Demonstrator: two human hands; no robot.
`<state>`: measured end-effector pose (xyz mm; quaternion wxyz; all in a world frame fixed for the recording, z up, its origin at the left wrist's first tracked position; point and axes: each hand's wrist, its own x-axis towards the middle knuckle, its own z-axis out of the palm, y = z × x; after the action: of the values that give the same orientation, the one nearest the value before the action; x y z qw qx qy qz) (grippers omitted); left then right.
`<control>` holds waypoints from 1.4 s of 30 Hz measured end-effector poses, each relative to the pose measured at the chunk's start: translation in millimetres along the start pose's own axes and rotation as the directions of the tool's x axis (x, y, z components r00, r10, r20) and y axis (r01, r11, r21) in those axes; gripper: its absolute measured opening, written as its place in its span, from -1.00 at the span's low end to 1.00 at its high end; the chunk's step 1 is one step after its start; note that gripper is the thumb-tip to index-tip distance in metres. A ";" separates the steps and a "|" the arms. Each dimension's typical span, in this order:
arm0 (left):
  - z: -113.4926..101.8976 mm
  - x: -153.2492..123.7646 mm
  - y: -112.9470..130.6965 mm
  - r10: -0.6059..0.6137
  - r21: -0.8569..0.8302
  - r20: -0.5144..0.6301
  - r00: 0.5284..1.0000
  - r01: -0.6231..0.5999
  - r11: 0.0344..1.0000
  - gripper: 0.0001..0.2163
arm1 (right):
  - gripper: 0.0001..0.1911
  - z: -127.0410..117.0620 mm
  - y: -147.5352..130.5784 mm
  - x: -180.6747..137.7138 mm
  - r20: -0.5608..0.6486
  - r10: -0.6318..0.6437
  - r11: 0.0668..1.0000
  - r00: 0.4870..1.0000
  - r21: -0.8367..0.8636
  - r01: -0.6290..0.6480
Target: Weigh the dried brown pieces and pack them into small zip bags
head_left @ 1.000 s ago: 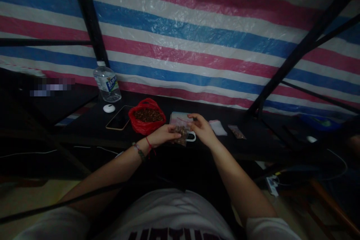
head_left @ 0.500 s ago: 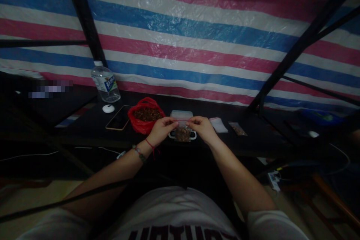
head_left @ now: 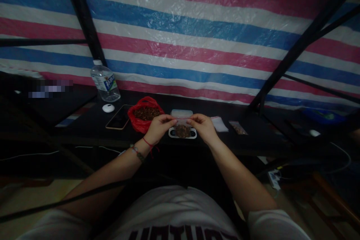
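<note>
Between my two hands hangs a small clear zip bag (head_left: pixel 182 130) with brown bits in its lower part. My left hand (head_left: pixel 159 126) pinches the red-lined top edge at its left corner, and my right hand (head_left: pixel 203 125) pinches the right one. Behind and below the bag is a white kitchen scale (head_left: pixel 182 113), partly covered by it. To the left stands an open red plastic bag (head_left: pixel 140 124) full of similar brown bits. Right of my right hand lie a stack of unfilled zip bags (head_left: pixel 219 124) and a filled zip bag (head_left: pixel 238 128).
A large clear bottle (head_left: pixel 105 82) stands at the back left, with a white computer mouse (head_left: pixel 108 108) and a phone (head_left: pixel 119 117) in front of it. Black metal posts (head_left: pixel 84 18) rise on both sides before a striped plastic sheet (head_left: pixel 180 37).
Both hands have moved slightly up, and the bag has risen a little with them. My fingers still pinch its top edge.
</note>
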<state>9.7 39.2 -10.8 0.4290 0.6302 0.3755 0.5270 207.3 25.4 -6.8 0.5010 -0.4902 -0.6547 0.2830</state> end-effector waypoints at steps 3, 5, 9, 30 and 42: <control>0.3 -1.9 1.6 0.024 0.050 0.023 0.999 -0.025 0.998 -0.76 | -0.78 3.8 -6.2 -3.4 0.021 -0.008 0.999 1.000 0.037 0.007; 0.9 -3.6 2.5 0.043 0.083 0.030 0.999 -0.045 0.996 -0.75 | -0.79 5.8 -11.0 -5.6 0.030 -0.011 0.998 0.999 0.057 0.010; 2.3 -6.5 4.5 0.062 0.112 0.026 0.998 -0.065 0.992 -0.76 | -0.82 7.3 -17.5 -8.9 0.018 -0.037 0.999 0.999 0.024 0.036; 1.4 -8.4 6.8 0.115 0.159 0.124 0.986 -0.134 0.978 -0.76 | -0.80 7.2 -28.5 -14.3 0.052 -0.075 0.996 0.996 -0.045 0.077; 3.8 -6.5 10.9 -0.053 -0.081 -0.059 0.997 0.048 0.996 -0.67 | -0.70 6.1 -28.9 -16.0 0.335 -0.027 0.998 0.942 -0.036 0.042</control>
<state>12.6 28.8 -3.1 0.4553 0.5867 0.3831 0.5494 191.6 1.0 10.1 0.3772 -0.4342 -0.7444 0.3393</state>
